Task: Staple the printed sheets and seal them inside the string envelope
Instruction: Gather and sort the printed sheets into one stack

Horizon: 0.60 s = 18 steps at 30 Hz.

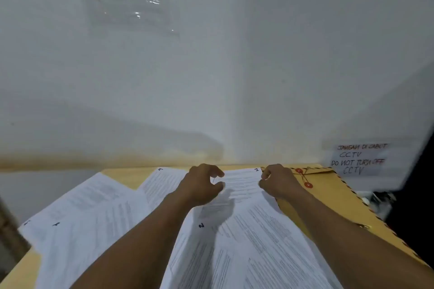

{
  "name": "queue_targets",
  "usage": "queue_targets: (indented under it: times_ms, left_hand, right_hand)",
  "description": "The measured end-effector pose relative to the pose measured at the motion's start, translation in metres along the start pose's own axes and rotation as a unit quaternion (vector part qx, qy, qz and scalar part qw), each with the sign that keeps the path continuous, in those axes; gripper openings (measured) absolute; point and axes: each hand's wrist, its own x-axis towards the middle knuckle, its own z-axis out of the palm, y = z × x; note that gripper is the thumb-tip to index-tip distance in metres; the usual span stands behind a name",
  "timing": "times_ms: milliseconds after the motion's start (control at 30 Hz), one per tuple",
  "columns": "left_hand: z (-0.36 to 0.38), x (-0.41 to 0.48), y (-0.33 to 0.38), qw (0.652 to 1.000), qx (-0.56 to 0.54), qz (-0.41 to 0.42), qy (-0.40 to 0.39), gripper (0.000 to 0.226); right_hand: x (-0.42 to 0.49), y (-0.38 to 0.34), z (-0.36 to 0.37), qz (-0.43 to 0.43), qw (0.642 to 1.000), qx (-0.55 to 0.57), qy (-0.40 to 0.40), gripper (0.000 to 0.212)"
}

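Two bare arms reach up from the bottom of the frame over a spread of white printed sheets (246, 253) that cover most of the yellow wooden table (124, 177). One sheet has a black 2 on it and lies in the lower middle. Another sheet has a 1 (242, 183) at its top corner and lies at the far edge of the table, in the middle of the frame. More sheets fan out to the lower left.

The left hand (202, 184) is over the sheet with the 1. Its fingers are curled, and the thumb and first finger bend toward each other with a small gap. I cannot tell if it holds anything. The right hand (279, 182) is curled too, with its fingertips at the right edge of that same sheet. I cannot tell if it pinches the paper.

The brown paper string envelope (333, 197) with two red round buttons and a striped edge lies flat at the right, partly under the right arm and the sheets.

On the white wall (211, 77), at the right, is a white paper note (359, 159) with handwritten words about CCTV.
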Motion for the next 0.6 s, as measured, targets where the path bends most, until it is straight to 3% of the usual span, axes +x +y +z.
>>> queue_targets:
  times_ms: [200,300,433,600]
  left_hand:
    - [0.048,0.045,0.002,0.998,0.026,-0.021,-0.056,0.039]
    - [0.065,0.057,-0.002,0.994,0.071,-0.027,-0.081,0.044]
    - [0.072,0.063,-0.008,0.995,0.078,-0.016,-0.065,0.044]
    - [0.073,0.062,-0.009,0.996,0.064,-0.020,-0.064,0.041]
  right_hand:
    - [0.047,0.009,0.022,0.041,0.998,-0.039,-0.024,0.011]
    - [0.060,0.012,0.030,0.064,0.997,-0.046,-0.026,0.018]
    - [0.066,0.009,0.033,0.089,0.996,0.014,-0.019,0.018]
    - [0.065,0.010,0.032,0.094,0.979,0.181,-0.004,0.029]
